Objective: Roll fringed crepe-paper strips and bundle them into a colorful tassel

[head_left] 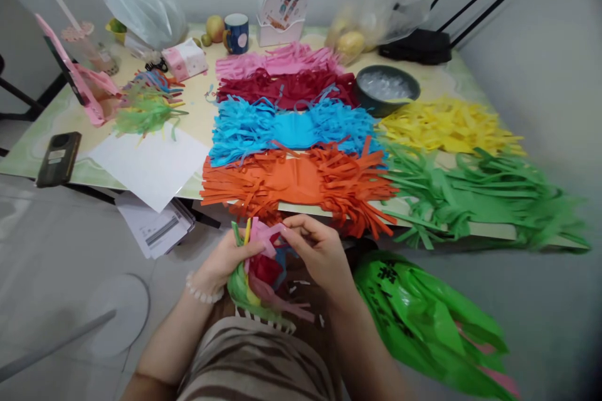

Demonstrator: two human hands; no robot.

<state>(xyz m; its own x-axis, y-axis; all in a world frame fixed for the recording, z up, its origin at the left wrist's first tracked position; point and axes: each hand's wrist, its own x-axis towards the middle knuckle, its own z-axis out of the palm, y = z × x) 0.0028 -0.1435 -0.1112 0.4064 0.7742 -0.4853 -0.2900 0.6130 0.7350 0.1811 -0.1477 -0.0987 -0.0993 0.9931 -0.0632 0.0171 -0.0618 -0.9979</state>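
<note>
Over my lap, my left hand (237, 257) is closed around a bunch of coloured strips (266, 269) in green, yellow, pink and dark red. My right hand (315, 247) pinches the end of a pink strip (270, 232) at the top of the bunch. Just beyond my hands, an orange fringed sheet (296, 178) hangs over the table's front edge. Behind it lie a blue fringed sheet (294, 128), a dark red one (286, 91) and a pink one (277, 62). A green fringed sheet (484, 197) and a yellow one (446, 125) lie to the right.
A dark bowl (388, 88) stands behind the yellow sheet. On the left are a white paper (150, 166), a phone (59, 156), a pink stand (84, 84) and a loose strip pile (145, 113). A blue mug (236, 34) stands behind; a green bag (423, 313) is beside my lap.
</note>
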